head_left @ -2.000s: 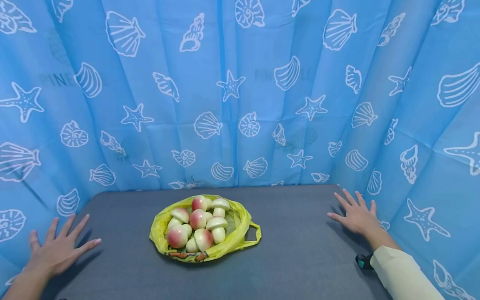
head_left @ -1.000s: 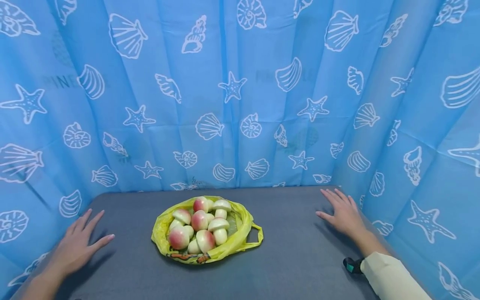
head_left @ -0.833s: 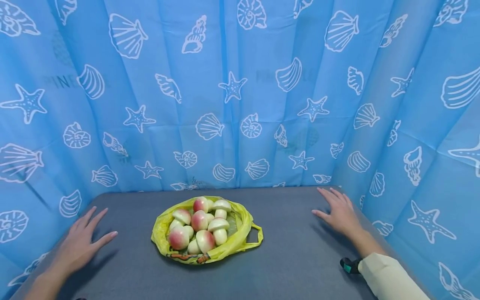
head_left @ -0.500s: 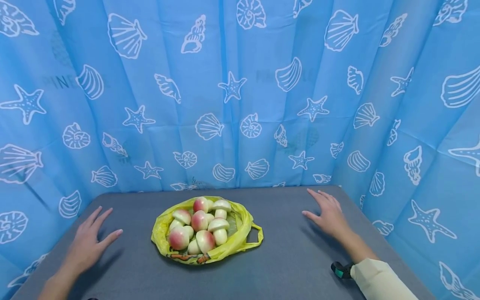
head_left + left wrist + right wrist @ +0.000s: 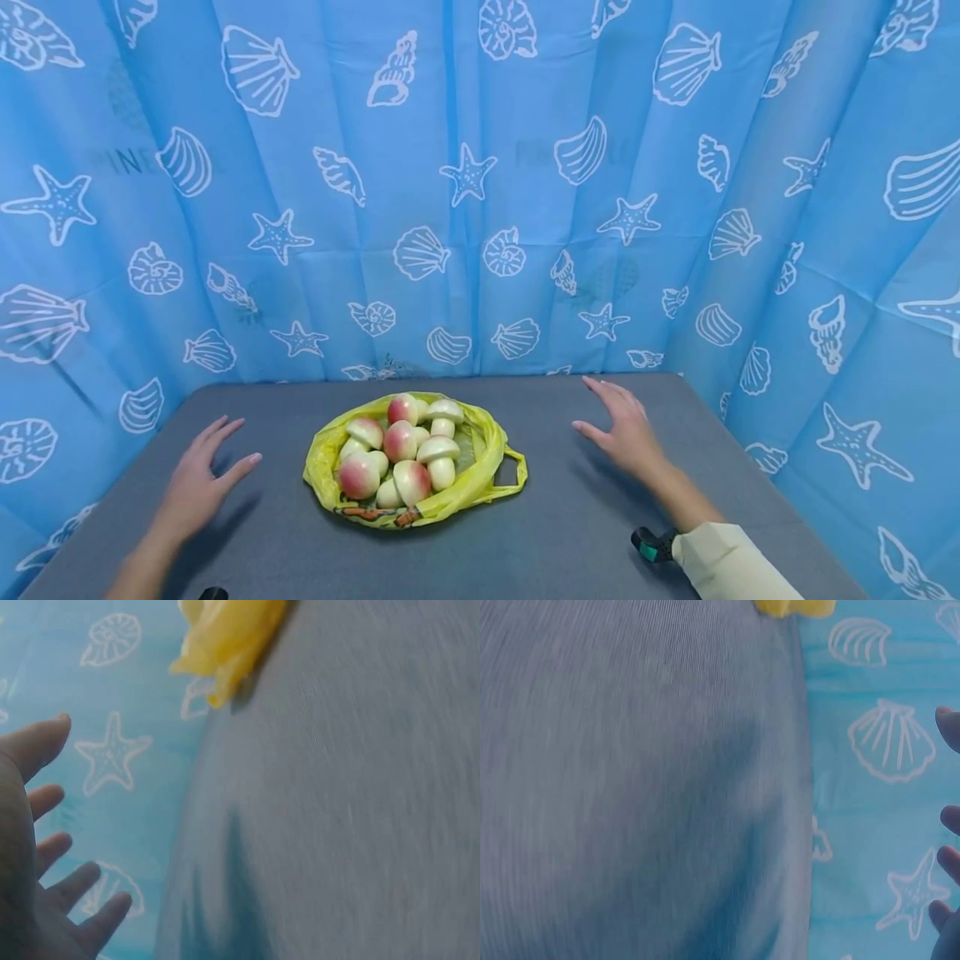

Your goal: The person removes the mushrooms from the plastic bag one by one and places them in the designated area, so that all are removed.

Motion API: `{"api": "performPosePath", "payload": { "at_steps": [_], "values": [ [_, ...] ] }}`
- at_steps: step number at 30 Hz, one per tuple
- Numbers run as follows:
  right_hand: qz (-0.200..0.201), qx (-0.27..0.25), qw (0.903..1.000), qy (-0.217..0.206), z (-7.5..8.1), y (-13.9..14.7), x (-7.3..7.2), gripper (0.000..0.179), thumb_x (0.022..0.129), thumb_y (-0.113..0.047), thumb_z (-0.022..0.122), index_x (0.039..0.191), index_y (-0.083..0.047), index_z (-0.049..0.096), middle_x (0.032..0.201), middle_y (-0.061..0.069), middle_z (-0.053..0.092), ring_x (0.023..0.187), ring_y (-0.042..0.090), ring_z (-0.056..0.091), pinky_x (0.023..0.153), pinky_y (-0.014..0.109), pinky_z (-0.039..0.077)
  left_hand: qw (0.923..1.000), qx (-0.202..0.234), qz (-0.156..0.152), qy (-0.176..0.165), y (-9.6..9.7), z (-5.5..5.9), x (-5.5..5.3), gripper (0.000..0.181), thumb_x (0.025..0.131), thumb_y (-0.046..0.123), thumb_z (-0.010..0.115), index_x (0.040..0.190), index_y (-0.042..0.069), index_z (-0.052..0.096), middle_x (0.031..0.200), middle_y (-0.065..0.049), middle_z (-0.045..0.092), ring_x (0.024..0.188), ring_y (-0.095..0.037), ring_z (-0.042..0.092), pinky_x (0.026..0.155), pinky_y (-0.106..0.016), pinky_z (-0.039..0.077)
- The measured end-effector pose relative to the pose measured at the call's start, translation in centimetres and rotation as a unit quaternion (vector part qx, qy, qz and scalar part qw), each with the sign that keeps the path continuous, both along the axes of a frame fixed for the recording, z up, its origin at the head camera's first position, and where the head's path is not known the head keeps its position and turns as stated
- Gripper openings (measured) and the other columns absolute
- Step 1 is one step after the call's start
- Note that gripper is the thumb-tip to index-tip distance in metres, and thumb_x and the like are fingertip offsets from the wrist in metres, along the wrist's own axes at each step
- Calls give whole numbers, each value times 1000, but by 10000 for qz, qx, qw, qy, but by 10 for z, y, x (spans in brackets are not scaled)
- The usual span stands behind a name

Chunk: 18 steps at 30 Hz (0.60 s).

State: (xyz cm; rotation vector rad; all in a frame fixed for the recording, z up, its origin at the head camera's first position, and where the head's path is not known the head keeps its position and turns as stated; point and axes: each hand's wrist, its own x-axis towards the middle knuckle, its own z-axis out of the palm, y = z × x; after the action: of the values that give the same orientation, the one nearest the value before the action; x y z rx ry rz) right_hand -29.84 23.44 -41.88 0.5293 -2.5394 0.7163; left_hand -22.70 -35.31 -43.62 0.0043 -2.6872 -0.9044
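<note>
A yellow plastic bag (image 5: 480, 487) lies with its mouth spread wide on the grey table, one loop handle out to the right. Inside sit several toy-like mushrooms (image 5: 400, 442), pale green-white, some with pink-red caps. To the left of the bag, my left hand (image 5: 198, 483) hovers over the table with fingers spread, holding nothing. My right hand (image 5: 622, 429) is on the other side, apart from the bag, fingers extended and thumb out. In the left wrist view, the bag (image 5: 232, 645) shows at the top; the right wrist view catches only a sliver of bag (image 5: 795, 606).
A grey cloth-covered table (image 5: 540, 550) fills the lower view. Behind and at both sides hangs a blue curtain (image 5: 510, 192) with white shells and starfish. A black wrist strap (image 5: 652, 546) and a cream sleeve (image 5: 727, 562) are on the right arm.
Both hands have moved inward from the table's sides toward the bag, the right hand farther left and the left hand farther right. The bag and mushrooms have stayed in place.
</note>
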Motion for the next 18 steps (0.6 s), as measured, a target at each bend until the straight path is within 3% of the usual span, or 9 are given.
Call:
{"api": "performPosePath", "payload": {
  "at_steps": [4, 11, 18],
  "values": [
    [154, -100, 9998, 0, 0, -11, 3, 73, 82, -24, 78, 144, -8, 44, 141, 18, 48, 130, 39, 40, 99, 63, 35, 9997, 225, -99, 89, 12, 4, 0, 73, 94, 43, 60, 145, -3, 36, 149, -35, 22, 130, -57, 26, 92, -71, 34],
    [403, -206, 9990, -56, -1, -31, 9, 74, 82, -24, 78, 146, -12, 43, 145, 14, 46, 131, 36, 41, 100, 60, 38, 9913, 1041, -278, 758, 35, 10, 2, 59, 94, 30, 65, 142, 1, 45, 150, -28, 28, 133, -52, 29, 94, -68, 35],
    [727, -489, 9959, 210, 2, -51, 15, 72, 81, -22, 79, 144, -10, 45, 142, 14, 49, 127, 34, 47, 98, 57, 41, 9838, 1603, -288, 748, 54, 9, 0, 59, 92, 26, 67, 142, 1, 45, 152, -24, 29, 133, -48, 30, 98, -65, 34]
  ]
}}
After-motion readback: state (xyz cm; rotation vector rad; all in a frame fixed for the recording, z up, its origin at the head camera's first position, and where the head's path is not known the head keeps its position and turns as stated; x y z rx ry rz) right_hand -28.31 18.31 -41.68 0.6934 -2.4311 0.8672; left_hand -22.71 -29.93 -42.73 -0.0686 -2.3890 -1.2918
